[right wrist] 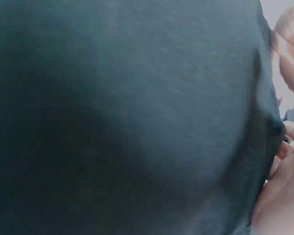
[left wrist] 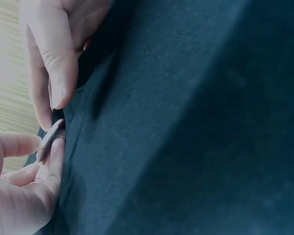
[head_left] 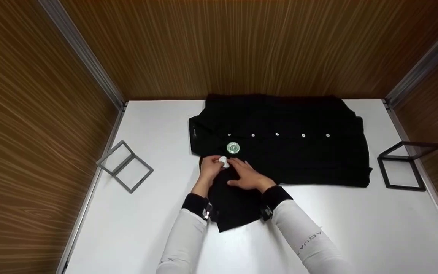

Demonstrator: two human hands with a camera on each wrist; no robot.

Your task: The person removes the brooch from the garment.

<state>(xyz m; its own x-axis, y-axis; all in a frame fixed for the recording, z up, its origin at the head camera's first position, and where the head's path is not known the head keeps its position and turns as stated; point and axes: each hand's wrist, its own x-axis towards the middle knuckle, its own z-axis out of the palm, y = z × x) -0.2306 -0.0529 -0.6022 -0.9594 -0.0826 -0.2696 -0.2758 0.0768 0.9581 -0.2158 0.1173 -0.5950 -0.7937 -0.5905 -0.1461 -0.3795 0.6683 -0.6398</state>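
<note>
A black short-sleeved shirt [head_left: 299, 160] with a row of white buttons lies flat on the white table, its collar toward the left. My left hand [head_left: 210, 167] pinches a small white round badge [head_left: 224, 161] over the shirt near the sleeve; in the left wrist view the badge [left wrist: 49, 142] shows edge-on between thumb and fingers. Just right of it, my right hand [head_left: 245, 177] lies on the cloth, fingers extended with their tips close to the badge. A green round badge [head_left: 233, 147] sits on the shirt just beyond both hands. Black cloth [right wrist: 137, 117] fills most of the right wrist view.
A grey hinged double frame [head_left: 124, 166] lies on the table at the left. Another dark hinged frame [head_left: 401, 173] stands partly folded at the right edge. Wood-grain panels [head_left: 242, 49] wall in the table [head_left: 158, 133] at the back and both sides.
</note>
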